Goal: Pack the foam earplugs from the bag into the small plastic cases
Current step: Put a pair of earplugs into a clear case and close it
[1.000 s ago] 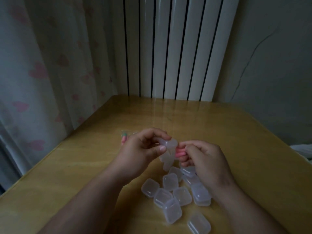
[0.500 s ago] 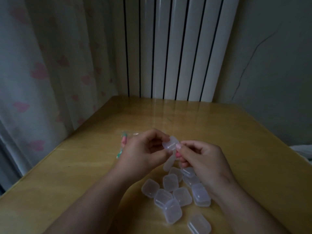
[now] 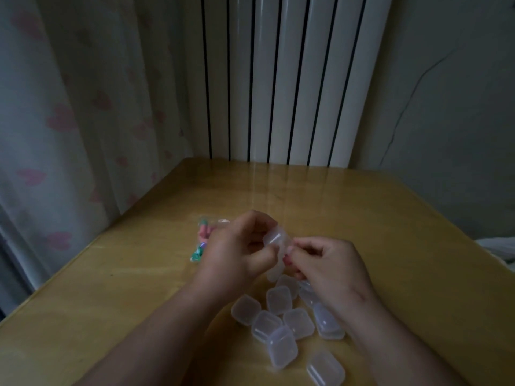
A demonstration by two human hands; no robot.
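Left hand: the left hand (image 3: pixel 237 254) has its fingers and thumb curled round a clear case (image 3: pixel 276 237) and holds it off the table, the hinged lid tipped up and away. This probably keeps the mouth facing the other hand.
Right hand: the right hand (image 3: pixel 328 266) has its fingers curled in, the tips pinched together at the case's mouth, touching the left thumb. A small pink earplug (image 3: pixel 287 260) seems to sit in that pinch, though dim light leaves only a sliver to see.
Step in hand: probably feeding the plug into the case. Both hands meet in the air, so one steadies while the other pushes.
Below the fingers: the spare cases (image 3: pixel 278 300) lie in a loose cluster under and just nearer than the hands, within easy reach for the next pick. Whether any holds plugs cannot be told.
Left of the fingers: the bag (image 3: pixel 203 240) lies flat just beyond the left knuckles, with pink and green plugs showing through it.
Underneath: a wooden table (image 3: pixel 362 204).
Beyond the fingers: a white radiator (image 3: pixel 278 79), with a curtain (image 3: pixel 69 121) to its left.
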